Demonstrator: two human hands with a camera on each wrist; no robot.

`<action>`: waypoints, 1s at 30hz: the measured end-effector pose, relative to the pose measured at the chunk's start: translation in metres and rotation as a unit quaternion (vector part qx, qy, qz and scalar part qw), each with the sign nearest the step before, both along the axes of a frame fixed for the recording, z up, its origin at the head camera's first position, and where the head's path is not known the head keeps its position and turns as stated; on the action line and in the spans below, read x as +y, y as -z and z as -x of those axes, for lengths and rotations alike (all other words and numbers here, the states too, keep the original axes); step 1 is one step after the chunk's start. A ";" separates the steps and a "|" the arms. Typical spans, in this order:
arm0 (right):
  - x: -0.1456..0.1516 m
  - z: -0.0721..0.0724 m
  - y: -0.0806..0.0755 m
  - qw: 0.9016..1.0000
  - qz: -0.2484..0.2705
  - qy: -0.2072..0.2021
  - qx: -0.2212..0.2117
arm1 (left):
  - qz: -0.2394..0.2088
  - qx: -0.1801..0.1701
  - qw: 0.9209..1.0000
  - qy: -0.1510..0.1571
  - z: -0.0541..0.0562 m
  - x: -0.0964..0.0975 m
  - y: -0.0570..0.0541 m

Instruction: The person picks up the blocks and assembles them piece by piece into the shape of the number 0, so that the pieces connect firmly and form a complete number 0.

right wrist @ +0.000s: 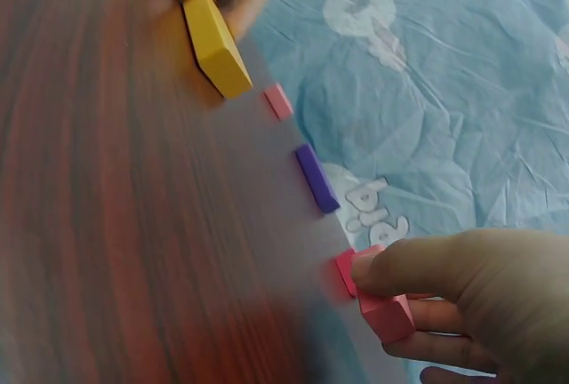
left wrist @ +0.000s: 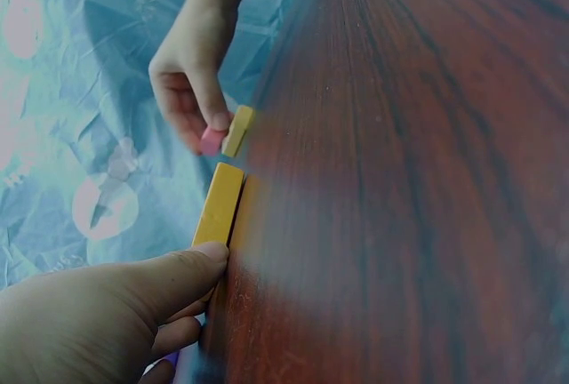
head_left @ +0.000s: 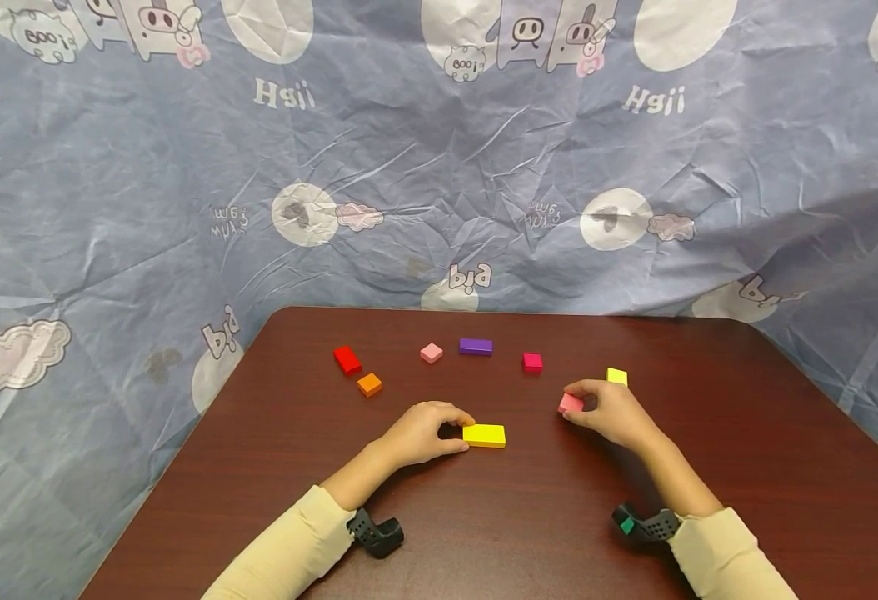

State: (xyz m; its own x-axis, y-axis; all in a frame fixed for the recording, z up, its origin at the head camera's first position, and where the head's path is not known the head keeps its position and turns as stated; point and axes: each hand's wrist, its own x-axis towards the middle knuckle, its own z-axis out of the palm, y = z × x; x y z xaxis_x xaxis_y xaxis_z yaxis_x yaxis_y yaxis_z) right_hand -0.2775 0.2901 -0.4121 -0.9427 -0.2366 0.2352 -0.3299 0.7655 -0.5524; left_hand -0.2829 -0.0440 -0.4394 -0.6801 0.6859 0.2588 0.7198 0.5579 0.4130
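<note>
Near the middle of the table, my left hand (head_left: 422, 433) pinches the left end of a long yellow block (head_left: 486, 436), thumb on the near side. In the left wrist view the thumb presses along the block's end. To the right, my right hand (head_left: 616, 414) holds a small coral-pink block (head_left: 571, 403) between thumb and fingers. The right wrist view shows this pink block (right wrist: 388, 315) gripped at its edge, overlapping a crimson block (right wrist: 345, 270) behind it. Just beyond the right hand lies a yellow-green block (head_left: 616, 377), partly hidden by that hand.
Farther back lie a red block (head_left: 347, 360), an orange block (head_left: 369, 384), a light pink block (head_left: 431, 353), a purple block (head_left: 476, 347) and the crimson block (head_left: 532, 362). The dark wooden table (head_left: 319, 467) meets a printed blue cloth (head_left: 379, 150) behind.
</note>
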 end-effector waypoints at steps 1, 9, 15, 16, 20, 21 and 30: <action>-0.002 -0.001 0.000 1.000 0.005 -0.001 -0.003 | 0.000 0.001 1.000 0.000 0.000 0.000 0.000; -0.024 -0.006 0.005 1.000 0.020 -0.006 -0.017 | 0.001 0.002 1.000 0.002 0.000 0.000 0.001; -0.040 -0.008 0.009 1.000 0.028 -0.009 0.004 | 0.003 0.003 1.000 0.002 0.001 -0.001 0.003; -0.042 -0.009 0.010 1.000 0.030 -0.008 0.006 | 0.004 0.002 1.000 0.002 0.001 -0.001 0.003; -0.048 -0.010 0.013 1.000 0.029 -0.006 0.012 | 0.005 -0.002 1.000 0.003 0.002 -0.001 0.002; -0.049 -0.011 0.013 0.999 0.029 -0.007 0.011 | 0.003 -0.003 1.000 0.004 0.002 -0.001 0.001; -0.060 -0.013 0.017 0.999 0.025 -0.007 0.026 | 0.006 -0.003 1.000 0.001 0.003 -0.001 0.001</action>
